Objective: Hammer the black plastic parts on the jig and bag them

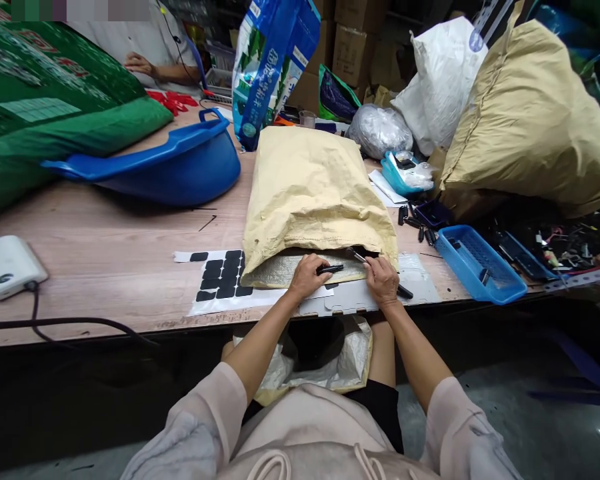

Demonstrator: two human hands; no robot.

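Note:
A tan woven sack (310, 180) lies flat on the bench, its open mouth toward me and its silvery lining showing. Just at that mouth, my left hand (307, 277) is closed on a small black elongated part (331, 269). My right hand (381, 280) grips a slim tool (356, 255) with a metal-looking tip; a black end pokes out behind the hand, and the exact kind is unclear. Under the hands lies a white sheet with black rounded stickers (225, 275). A second sack (363, 353) with a pale lining gapes open on my lap.
On the left are a blue plastic scoop-shaped basin (180, 167), a white device (7, 267) with a cable, and a green sack (80, 87). A blue tray (480, 263) and a large tan sack (535, 120) stand right. Another person's hand (141, 65) rests across the bench.

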